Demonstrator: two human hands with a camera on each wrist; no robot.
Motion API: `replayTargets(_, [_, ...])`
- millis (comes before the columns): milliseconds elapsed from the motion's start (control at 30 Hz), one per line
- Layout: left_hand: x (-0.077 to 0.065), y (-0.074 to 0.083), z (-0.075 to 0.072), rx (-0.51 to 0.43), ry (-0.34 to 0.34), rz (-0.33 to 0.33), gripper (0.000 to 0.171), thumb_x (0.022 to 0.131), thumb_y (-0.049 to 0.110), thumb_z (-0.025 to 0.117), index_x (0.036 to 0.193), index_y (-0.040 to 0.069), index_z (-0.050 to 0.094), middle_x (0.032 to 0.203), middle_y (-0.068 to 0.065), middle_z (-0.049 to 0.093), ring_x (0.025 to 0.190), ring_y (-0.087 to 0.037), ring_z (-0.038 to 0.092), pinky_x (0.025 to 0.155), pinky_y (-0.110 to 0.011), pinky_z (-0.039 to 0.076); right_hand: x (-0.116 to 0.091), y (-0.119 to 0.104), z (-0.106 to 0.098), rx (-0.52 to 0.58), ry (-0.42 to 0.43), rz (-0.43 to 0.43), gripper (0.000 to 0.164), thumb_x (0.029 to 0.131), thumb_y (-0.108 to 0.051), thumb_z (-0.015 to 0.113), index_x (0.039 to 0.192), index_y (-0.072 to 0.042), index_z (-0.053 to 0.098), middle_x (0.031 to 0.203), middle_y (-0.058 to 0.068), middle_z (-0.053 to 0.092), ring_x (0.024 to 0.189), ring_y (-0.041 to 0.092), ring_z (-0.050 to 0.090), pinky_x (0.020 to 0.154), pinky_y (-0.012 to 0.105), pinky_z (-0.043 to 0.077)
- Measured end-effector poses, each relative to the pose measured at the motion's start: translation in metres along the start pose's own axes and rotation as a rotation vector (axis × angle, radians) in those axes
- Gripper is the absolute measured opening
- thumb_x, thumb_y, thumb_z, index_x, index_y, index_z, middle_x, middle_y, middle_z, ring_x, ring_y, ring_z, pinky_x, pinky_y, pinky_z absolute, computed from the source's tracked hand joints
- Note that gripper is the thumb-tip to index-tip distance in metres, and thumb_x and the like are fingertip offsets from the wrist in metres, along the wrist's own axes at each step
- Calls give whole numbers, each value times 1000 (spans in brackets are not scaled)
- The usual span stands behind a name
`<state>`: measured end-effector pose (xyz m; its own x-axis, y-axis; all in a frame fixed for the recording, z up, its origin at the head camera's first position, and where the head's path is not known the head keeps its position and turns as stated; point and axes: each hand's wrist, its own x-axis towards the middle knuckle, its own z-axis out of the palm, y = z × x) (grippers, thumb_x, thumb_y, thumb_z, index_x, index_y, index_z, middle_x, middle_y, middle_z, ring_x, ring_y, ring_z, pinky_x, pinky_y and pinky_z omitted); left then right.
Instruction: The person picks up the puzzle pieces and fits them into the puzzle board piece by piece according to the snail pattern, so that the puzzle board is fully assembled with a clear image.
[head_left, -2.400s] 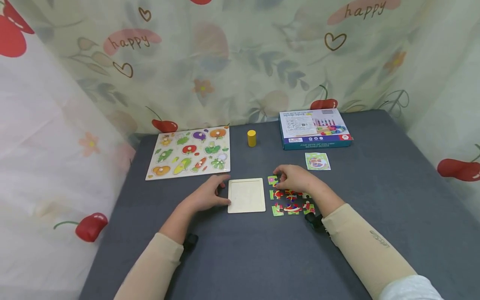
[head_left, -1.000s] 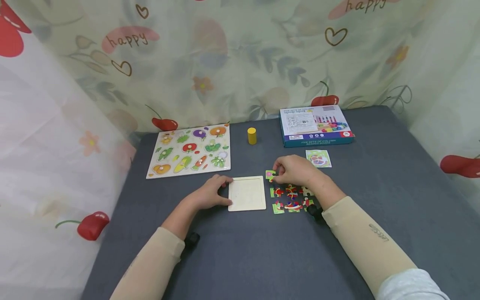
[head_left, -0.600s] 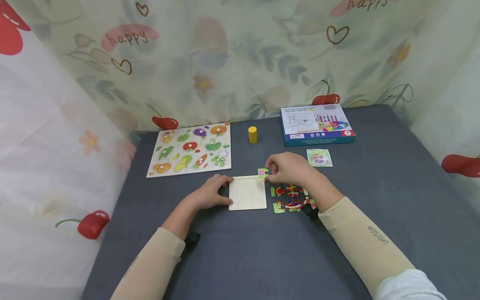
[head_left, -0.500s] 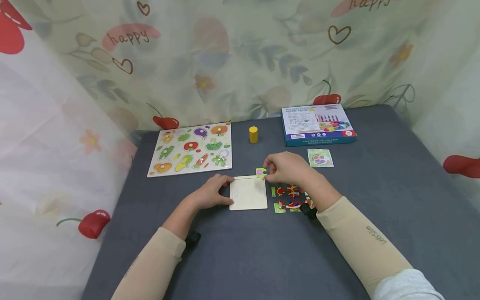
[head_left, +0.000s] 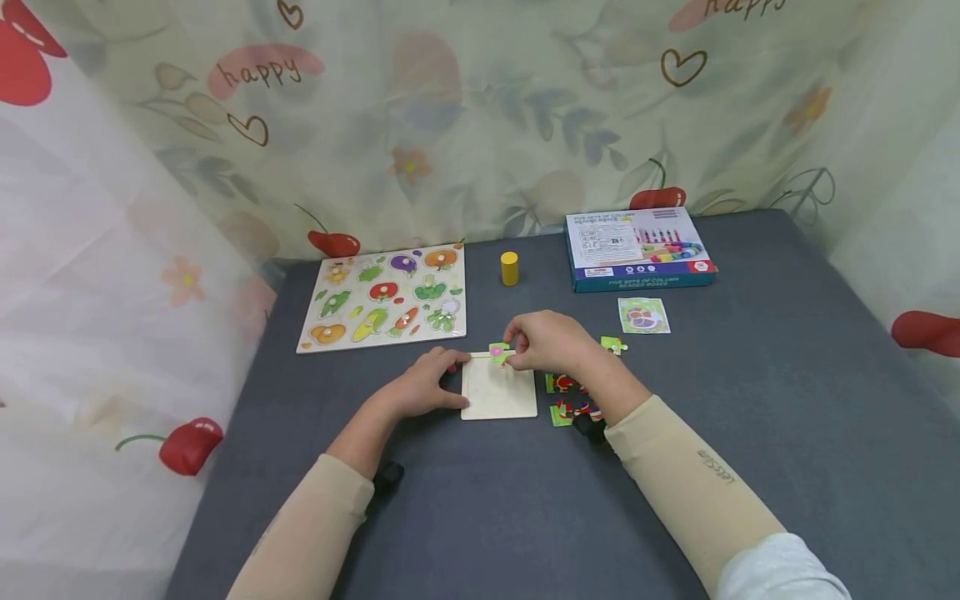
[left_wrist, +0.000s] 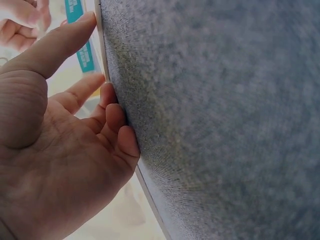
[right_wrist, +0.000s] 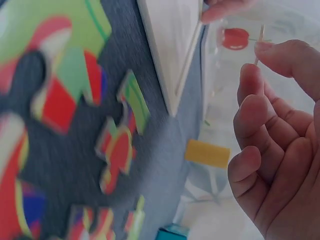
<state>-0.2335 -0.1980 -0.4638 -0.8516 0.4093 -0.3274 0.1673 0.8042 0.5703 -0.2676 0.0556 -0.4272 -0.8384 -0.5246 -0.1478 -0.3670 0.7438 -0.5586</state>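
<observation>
Flowered cloth (head_left: 480, 125) hangs behind the dark worktop (head_left: 480, 508), where, at the centre of the frame, the left hand (head_left: 422, 387) has its thumb and forefinger spread against the left edge of a pale square tray (head_left: 495, 398), probably to steady it. Right of the tray, loose pieces (head_left: 559, 416) lie presumably within reach of the right hand (head_left: 551, 343), which pinches a puzzle piece (head_left: 497, 352) by its side, likely to leave the picture uncovered, over the tray's upper edge. That piece looks thin and green, with a pink spot and an uneven edge.
</observation>
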Motion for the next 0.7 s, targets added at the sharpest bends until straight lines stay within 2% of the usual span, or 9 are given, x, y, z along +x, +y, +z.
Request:
replayTargets(333, [2, 1, -1, 17, 27, 29, 73, 89, 30, 83, 150, 11, 48, 123, -9, 51, 112, -26, 46, 98, -44, 41, 18, -7, 18, 17, -56, 13, 31, 87, -23, 78, 115, -11, 71, 84, -2, 65, 69, 15, 58, 64, 32, 47])
replayTargets(700, [1, 2, 1, 40, 30, 20, 71, 89, 31, 83, 148, 9, 50, 122, -8, 52, 110, -25, 46, 97, -42, 41, 30, -11, 38, -49, -88, 59, 29, 89, -30, 80, 111, -13, 72, 84, -2, 64, 75, 15, 59, 70, 33, 46])
